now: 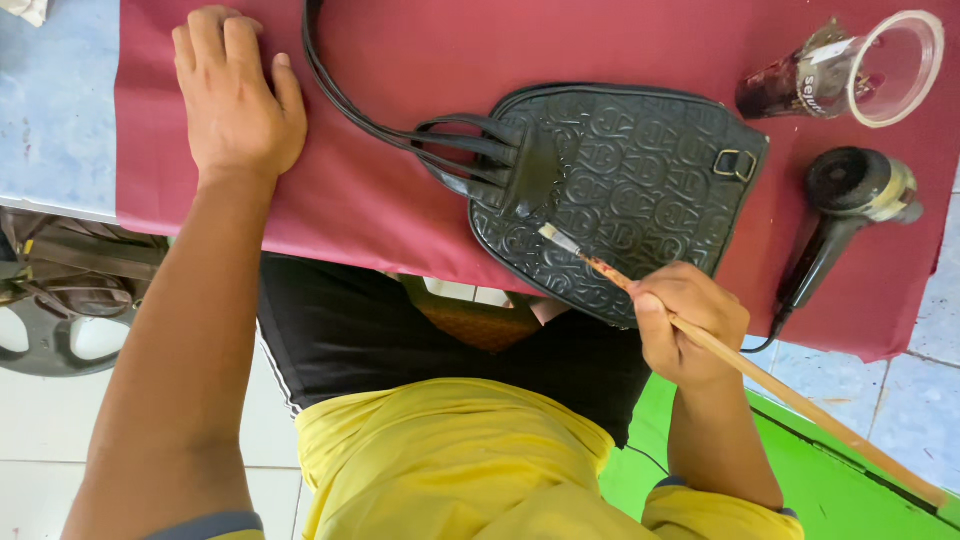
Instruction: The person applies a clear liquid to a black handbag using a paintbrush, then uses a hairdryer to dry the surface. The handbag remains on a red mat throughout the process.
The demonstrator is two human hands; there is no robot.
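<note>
A black embossed bag [640,180] lies on a dark red cloth [400,60], its straps [340,90] trailing toward the top left. My right hand [690,320] grips a long wooden paintbrush [800,400], and the bristle tip [550,235] touches the bag's lower left face. My left hand [235,95] rests flat on the cloth to the left, fingers together, holding nothing.
A clear plastic cup [880,65] with dark liquid lies tipped at the top right. Below it sits a black hair dryer [850,200] with its cord running off the edge. A light blue table [55,120] shows under the cloth.
</note>
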